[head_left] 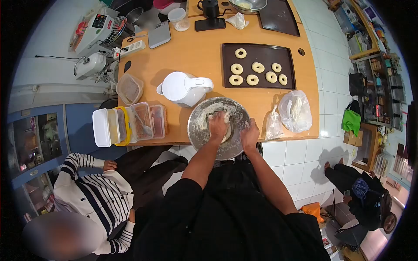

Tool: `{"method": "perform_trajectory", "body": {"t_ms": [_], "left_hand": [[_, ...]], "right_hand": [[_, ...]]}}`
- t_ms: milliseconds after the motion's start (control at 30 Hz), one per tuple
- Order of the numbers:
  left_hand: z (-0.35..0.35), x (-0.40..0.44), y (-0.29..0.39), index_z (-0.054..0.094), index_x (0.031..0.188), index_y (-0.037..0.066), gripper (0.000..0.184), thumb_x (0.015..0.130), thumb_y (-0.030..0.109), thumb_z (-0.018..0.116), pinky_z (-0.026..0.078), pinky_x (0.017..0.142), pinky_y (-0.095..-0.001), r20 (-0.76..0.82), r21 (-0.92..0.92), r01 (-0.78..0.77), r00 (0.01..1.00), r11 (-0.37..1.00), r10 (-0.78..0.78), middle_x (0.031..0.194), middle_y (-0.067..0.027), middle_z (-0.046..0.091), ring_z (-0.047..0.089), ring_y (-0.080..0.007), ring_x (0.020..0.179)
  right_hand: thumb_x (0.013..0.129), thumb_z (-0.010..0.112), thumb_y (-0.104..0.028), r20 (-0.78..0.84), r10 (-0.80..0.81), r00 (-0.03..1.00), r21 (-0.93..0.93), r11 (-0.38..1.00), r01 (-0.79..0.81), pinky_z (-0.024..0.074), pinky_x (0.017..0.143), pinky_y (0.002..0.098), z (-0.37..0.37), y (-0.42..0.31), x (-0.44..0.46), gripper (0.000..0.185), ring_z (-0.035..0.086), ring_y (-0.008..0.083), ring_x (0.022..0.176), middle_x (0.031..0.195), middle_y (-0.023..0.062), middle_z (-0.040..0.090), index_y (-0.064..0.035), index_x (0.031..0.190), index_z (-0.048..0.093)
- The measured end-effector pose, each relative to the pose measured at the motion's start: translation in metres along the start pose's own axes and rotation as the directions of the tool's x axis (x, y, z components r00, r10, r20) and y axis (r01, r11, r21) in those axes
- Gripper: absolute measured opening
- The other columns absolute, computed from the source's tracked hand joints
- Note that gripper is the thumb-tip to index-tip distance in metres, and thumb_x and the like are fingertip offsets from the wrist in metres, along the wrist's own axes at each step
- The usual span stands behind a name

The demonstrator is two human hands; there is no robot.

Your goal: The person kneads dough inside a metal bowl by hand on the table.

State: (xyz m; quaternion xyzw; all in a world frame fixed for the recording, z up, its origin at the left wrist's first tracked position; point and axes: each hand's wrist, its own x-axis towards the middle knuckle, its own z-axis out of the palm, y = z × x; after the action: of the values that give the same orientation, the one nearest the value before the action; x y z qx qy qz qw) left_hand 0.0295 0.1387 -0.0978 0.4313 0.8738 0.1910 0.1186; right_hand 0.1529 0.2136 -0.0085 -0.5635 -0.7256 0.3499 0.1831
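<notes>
A metal mixing bowl [196, 130] stands at the table's front edge, its inner wall smeared with flour and sticky bits. My left hand [219, 125] is down inside it, pressed onto a pale lump of dough [227, 134]; the fingers look curled into the dough and are partly hidden. With its fingers around the right rim, my right hand [250, 135] grips the bowl. Behind the bowl is a white electric kettle [180, 87]. Several ring-shaped pieces of dough [257, 67] lie on a dark baking tray [244, 82] farther back.
Plastic tubs [141, 122] crowd the table's left front corner. White plastic bags [296, 111] sit to the right. A scale [159, 35], a black gooseneck kettle [210, 8] and another tray [281, 17] are at the back. One person in stripes [96, 191] is close on my left; another [361, 195] is farther right.
</notes>
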Motion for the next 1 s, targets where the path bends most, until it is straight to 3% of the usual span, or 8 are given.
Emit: {"method": "perform_trajectory", "body": {"t_ms": [167, 267, 367, 700, 733, 833, 933, 1000], "left_hand": [[0.006, -0.010, -0.005, 0.054, 0.112, 0.009, 0.046, 0.073, 0.023, 0.072, 0.041, 0.093, -0.0493, -0.056, -0.018, -0.049, 0.997, 0.999, 0.048, 0.112, -0.0135, 0.062, 0.058, -0.0329, 0.109], [-0.016, -0.020, 0.009, 0.054, 0.115, 0.009, 0.044, 0.076, 0.022, 0.069, 0.039, 0.097, -0.0514, 0.249, 0.057, -0.103, 0.965, 0.993, 0.086, 0.121, -0.0156, 0.058, 0.054, -0.0336, 0.117], [-0.032, -0.030, 0.022, 0.052, 0.116, 0.008, 0.043, 0.078, 0.020, 0.068, 0.037, 0.100, -0.0544, 0.279, 0.064, -0.099, 0.957, 0.993, 0.077, 0.127, -0.0177, 0.053, 0.049, -0.0335, 0.123], [-0.068, -0.083, 0.041, 0.040, 0.138, 0.007, 0.061, 0.090, 0.044, 0.050, 0.028, 0.108, -0.0591, 0.394, 0.022, -0.088, 0.916, 0.996, 0.072, 0.143, -0.0258, 0.039, 0.029, -0.0445, 0.138], [-0.091, -0.082, 0.052, 0.033, 0.144, 0.006, 0.071, 0.088, 0.045, 0.051, 0.030, 0.107, -0.0605, 0.576, 0.074, 0.013, 0.816, 0.997, -0.054, 0.149, -0.0246, 0.033, 0.019, -0.0424, 0.144], [-0.096, -0.093, 0.036, 0.036, 0.145, 0.014, 0.068, 0.085, 0.038, 0.058, 0.030, 0.105, -0.0645, 0.592, -0.039, 0.001, 0.806, 0.999, 0.023, 0.147, -0.0268, 0.034, 0.033, -0.0449, 0.136], [-0.122, -0.061, 0.033, 0.044, 0.141, 0.020, 0.065, 0.080, 0.035, 0.062, 0.029, 0.105, -0.0653, 0.878, -0.081, 0.262, 0.475, 0.962, -0.055, 0.142, -0.0243, 0.043, 0.039, -0.0428, 0.133], [-0.124, -0.055, 0.035, 0.050, 0.136, 0.021, 0.061, 0.078, 0.034, 0.065, 0.031, 0.106, -0.0614, 0.817, -0.011, 0.048, 0.577, 0.999, -0.019, 0.136, -0.0220, 0.050, 0.043, -0.0415, 0.129]], "right_hand": [[0.078, 0.051, 0.005, -0.006, 0.037, 0.999, -0.002, 0.999, -0.037, 0.0464, 0.076, 0.0531, 0.003, 0.004, -0.001, 0.023, 0.059, 0.0480, 0.090, 0.094, 0.0266, 0.062, 0.0010, 0.100, 0.054], [0.077, 0.051, 0.006, -0.016, 0.033, 0.999, -0.006, 0.999, -0.033, 0.0467, 0.077, 0.0528, 0.008, 0.010, 0.000, 0.026, 0.059, 0.0482, 0.091, 0.096, 0.0272, 0.063, 0.0009, 0.102, 0.056], [0.076, 0.051, 0.005, -0.023, 0.021, 1.000, -0.014, 1.000, -0.021, 0.0474, 0.077, 0.0520, 0.009, 0.005, 0.002, 0.029, 0.060, 0.0477, 0.091, 0.097, 0.0273, 0.063, 0.0006, 0.104, 0.057], [0.076, 0.053, 0.006, 0.005, 0.022, 1.000, -0.057, 0.998, -0.022, 0.0476, 0.075, 0.0526, 0.002, -0.004, 0.004, 0.028, 0.060, 0.0468, 0.089, 0.096, 0.0251, 0.063, -0.0009, 0.102, 0.057], [0.076, 0.052, 0.006, 0.004, 0.018, 1.000, -0.056, 0.998, -0.018, 0.0476, 0.075, 0.0526, 0.002, -0.005, 0.004, 0.027, 0.060, 0.0467, 0.089, 0.096, 0.0249, 0.063, -0.0011, 0.102, 0.056], [0.077, 0.052, 0.005, 0.012, 0.002, 1.000, -0.048, 0.999, -0.001, 0.0476, 0.075, 0.0527, 0.002, -0.007, 0.008, 0.026, 0.060, 0.0465, 0.089, 0.096, 0.0247, 0.063, -0.0017, 0.102, 0.056], [0.078, 0.052, 0.005, 0.033, -0.003, 0.999, -0.053, 0.999, 0.005, 0.0477, 0.075, 0.0525, 0.001, -0.005, 0.009, 0.026, 0.061, 0.0461, 0.089, 0.095, 0.0245, 0.063, -0.0020, 0.102, 0.056], [0.078, 0.052, 0.005, 0.043, 0.008, 0.999, -0.068, 0.998, -0.005, 0.0479, 0.075, 0.0524, 0.003, -0.005, 0.007, 0.026, 0.061, 0.0458, 0.088, 0.095, 0.0245, 0.063, -0.0022, 0.102, 0.056]]}}
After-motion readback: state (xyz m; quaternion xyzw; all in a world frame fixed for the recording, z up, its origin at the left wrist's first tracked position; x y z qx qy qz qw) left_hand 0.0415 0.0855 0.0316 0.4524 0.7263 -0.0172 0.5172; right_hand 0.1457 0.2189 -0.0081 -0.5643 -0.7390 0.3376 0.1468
